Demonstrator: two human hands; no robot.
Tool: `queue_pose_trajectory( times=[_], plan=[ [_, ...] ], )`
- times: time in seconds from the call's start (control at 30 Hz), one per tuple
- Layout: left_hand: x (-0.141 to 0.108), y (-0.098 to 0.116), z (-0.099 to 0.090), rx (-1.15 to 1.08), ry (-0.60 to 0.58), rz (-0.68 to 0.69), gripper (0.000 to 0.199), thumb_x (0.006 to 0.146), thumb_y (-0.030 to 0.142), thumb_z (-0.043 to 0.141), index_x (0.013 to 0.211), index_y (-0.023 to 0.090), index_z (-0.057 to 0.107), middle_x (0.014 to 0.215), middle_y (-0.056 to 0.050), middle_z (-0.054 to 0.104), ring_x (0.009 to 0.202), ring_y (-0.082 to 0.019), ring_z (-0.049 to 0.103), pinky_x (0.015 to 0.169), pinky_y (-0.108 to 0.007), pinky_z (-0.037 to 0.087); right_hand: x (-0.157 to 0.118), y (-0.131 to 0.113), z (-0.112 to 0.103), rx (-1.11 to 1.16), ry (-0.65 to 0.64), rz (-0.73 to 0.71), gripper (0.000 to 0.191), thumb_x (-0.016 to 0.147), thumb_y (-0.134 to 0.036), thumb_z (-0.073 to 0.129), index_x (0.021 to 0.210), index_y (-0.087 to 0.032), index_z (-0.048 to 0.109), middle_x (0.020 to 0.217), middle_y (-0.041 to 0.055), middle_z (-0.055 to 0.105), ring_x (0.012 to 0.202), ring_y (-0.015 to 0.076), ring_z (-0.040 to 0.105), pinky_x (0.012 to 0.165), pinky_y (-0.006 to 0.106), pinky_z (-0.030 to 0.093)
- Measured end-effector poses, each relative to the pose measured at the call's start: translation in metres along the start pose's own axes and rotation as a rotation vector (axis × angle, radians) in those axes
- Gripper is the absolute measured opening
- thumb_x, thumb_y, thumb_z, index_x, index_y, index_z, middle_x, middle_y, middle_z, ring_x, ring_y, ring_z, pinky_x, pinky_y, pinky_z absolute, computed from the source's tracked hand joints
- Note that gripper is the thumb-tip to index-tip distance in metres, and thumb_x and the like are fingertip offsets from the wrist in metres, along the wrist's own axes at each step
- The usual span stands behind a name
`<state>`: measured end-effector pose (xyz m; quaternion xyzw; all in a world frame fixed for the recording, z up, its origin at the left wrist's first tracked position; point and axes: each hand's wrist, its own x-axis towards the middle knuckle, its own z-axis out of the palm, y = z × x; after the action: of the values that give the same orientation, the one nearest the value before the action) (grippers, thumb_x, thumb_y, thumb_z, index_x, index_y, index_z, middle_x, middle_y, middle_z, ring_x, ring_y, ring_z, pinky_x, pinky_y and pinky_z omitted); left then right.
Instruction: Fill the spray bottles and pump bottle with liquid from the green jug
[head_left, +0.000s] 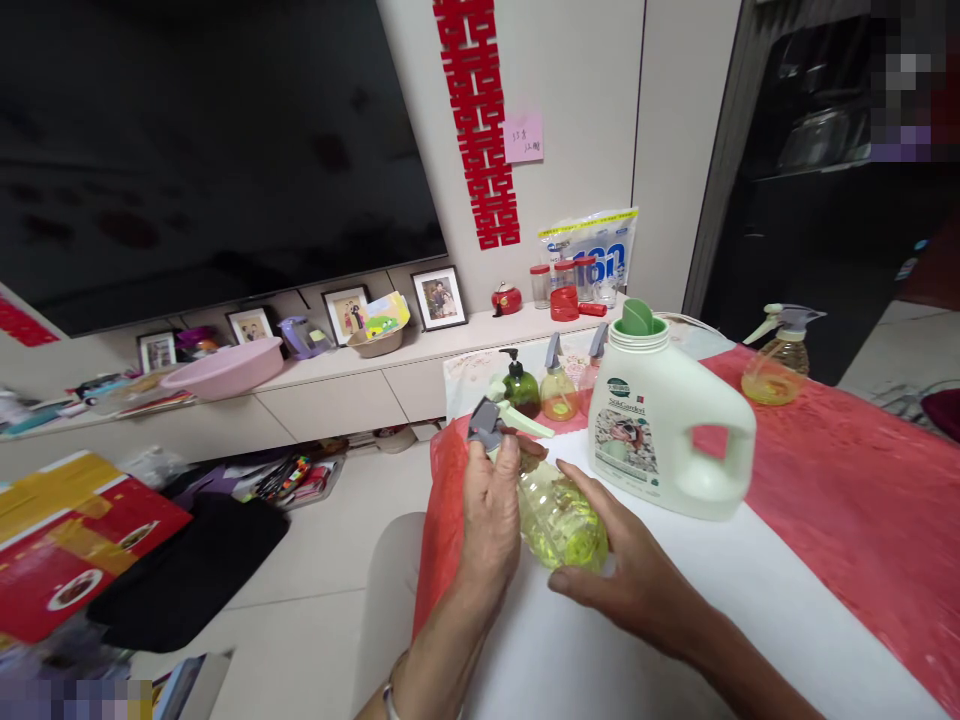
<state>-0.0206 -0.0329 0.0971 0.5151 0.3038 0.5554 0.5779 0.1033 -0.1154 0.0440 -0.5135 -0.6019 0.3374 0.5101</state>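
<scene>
A clear spray bottle (559, 520) with yellow-green liquid lies tilted between my two hands, above the white table cover. My left hand (491, 500) is closed round its neck, just below the grey and pale green spray head (491, 422). Fingers of my right hand (630, 560) curve round the bottle's base. Right beside them stands a large pale green detergent jug (667, 430), open at the top with a green spout showing. Behind the hands are a dark green pump bottle (519, 388), a yellow spray bottle (558, 390) and a pink spray bottle (591, 385).
Red sheeting (847, 480) covers the table's sides. Another spray bottle (776, 365) stands at the right. Along the wall, a low cabinet (330, 390) bears a pink basin (225, 370), framed photos, jars and a red pot (506, 299). A red and yellow box (82, 540) is at left.
</scene>
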Motion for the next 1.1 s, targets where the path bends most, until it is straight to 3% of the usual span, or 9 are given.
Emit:
queue_pose_trajectory(
  times=[0.1, 0.23, 0.33, 0.43, 0.6, 0.7, 0.83, 0.93, 1.1],
  plan=[
    [-0.003, -0.004, 0.004, -0.001, 0.007, -0.024, 0.030, 0.089, 0.048, 0.066, 0.103, 0.022, 0.059, 0.099, -0.003, 0.074, 0.089, -0.019, 0.070, 0.082, -0.031, 0.053, -0.004, 0.011, 0.014, -0.473, 0.167, -0.213, 0.100, 0.079, -0.027, 0.069, 0.158, -0.030, 0.009, 0.152, 0.0095, 0.029, 0.140, 0.0306, 0.031, 0.115, 0.055, 0.035],
    [-0.004, -0.002, 0.007, -0.001, -0.069, -0.019, 0.037, 0.087, 0.049, 0.068, 0.111, 0.021, 0.061, 0.110, -0.006, 0.074, 0.103, -0.024, 0.070, 0.091, -0.035, 0.053, -0.005, 0.017, 0.017, -0.545, 0.226, -0.271, 0.097, 0.080, -0.030, 0.065, 0.157, -0.024, 0.007, 0.152, 0.0134, 0.030, 0.138, 0.0323, 0.035, 0.111, 0.054, 0.041],
    [-0.001, 0.002, 0.002, 0.025, -0.151, 0.001, 0.038, 0.088, 0.049, 0.066, 0.114, 0.021, 0.063, 0.114, -0.008, 0.074, 0.113, -0.026, 0.067, 0.099, -0.037, 0.050, -0.004, 0.006, 0.005, -0.300, 0.101, -0.100, 0.095, 0.074, -0.032, 0.070, 0.154, -0.023, 0.020, 0.148, 0.0128, 0.037, 0.134, 0.0323, 0.041, 0.112, 0.052, 0.040],
    [0.002, 0.005, -0.004, 0.019, -0.260, -0.042, 0.036, 0.089, 0.049, 0.064, 0.109, 0.020, 0.065, 0.107, -0.008, 0.075, 0.109, -0.027, 0.068, 0.099, -0.039, 0.049, -0.002, -0.009, -0.010, 0.185, -0.143, 0.097, 0.092, 0.070, -0.038, 0.078, 0.150, -0.024, 0.034, 0.136, 0.0096, 0.048, 0.121, 0.0280, 0.052, 0.108, 0.045, 0.044],
    [0.000, 0.005, -0.007, -0.051, -0.341, -0.107, 0.034, 0.090, 0.052, 0.061, 0.102, 0.020, 0.061, 0.097, -0.009, 0.076, 0.090, -0.025, 0.070, 0.082, -0.035, 0.053, 0.002, -0.017, -0.018, 0.665, -0.394, 0.130, 0.095, 0.071, -0.039, 0.083, 0.150, -0.019, 0.035, 0.136, 0.0115, 0.048, 0.121, 0.0264, 0.052, 0.103, 0.037, 0.046],
    [-0.001, 0.000, -0.004, -0.035, -0.248, -0.052, 0.031, 0.092, 0.050, 0.060, 0.099, 0.020, 0.063, 0.099, -0.007, 0.075, 0.092, -0.022, 0.069, 0.088, -0.035, 0.051, 0.005, -0.016, -0.015, 0.533, -0.292, 0.042, 0.092, 0.076, -0.038, 0.078, 0.154, -0.025, 0.031, 0.153, 0.0076, 0.030, 0.141, 0.0253, 0.034, 0.117, 0.037, 0.035],
    [-0.003, -0.005, 0.000, 0.069, -0.154, -0.011, 0.027, 0.094, 0.047, 0.059, 0.096, 0.020, 0.064, 0.100, -0.005, 0.073, 0.096, -0.021, 0.067, 0.095, -0.035, 0.047, 0.005, -0.015, -0.005, -0.007, -0.047, 0.012, 0.104, 0.069, -0.021, 0.076, 0.158, -0.032, 0.022, 0.156, 0.0006, 0.025, 0.147, 0.0217, 0.021, 0.127, 0.041, 0.014],
    [-0.005, -0.002, 0.001, 0.166, -0.136, 0.036, 0.029, 0.093, 0.048, 0.059, 0.099, 0.021, 0.065, 0.099, -0.004, 0.072, 0.094, -0.021, 0.066, 0.091, -0.034, 0.048, 0.002, -0.015, -0.001, -0.135, 0.009, -0.009, 0.107, 0.065, -0.015, 0.072, 0.157, -0.034, 0.020, 0.156, -0.0010, 0.026, 0.147, 0.0213, 0.023, 0.126, 0.041, 0.019],
    [-0.006, 0.004, -0.002, 0.266, -0.249, 0.040, 0.032, 0.095, 0.049, 0.056, 0.100, 0.021, 0.068, 0.105, -0.005, 0.071, 0.104, -0.023, 0.064, 0.095, -0.035, 0.047, 0.000, -0.018, -0.006, 0.009, -0.044, 0.041, 0.104, 0.068, -0.015, 0.071, 0.156, -0.037, 0.022, 0.155, -0.0026, 0.029, 0.140, 0.0189, 0.036, 0.114, 0.030, 0.041]
  ],
)
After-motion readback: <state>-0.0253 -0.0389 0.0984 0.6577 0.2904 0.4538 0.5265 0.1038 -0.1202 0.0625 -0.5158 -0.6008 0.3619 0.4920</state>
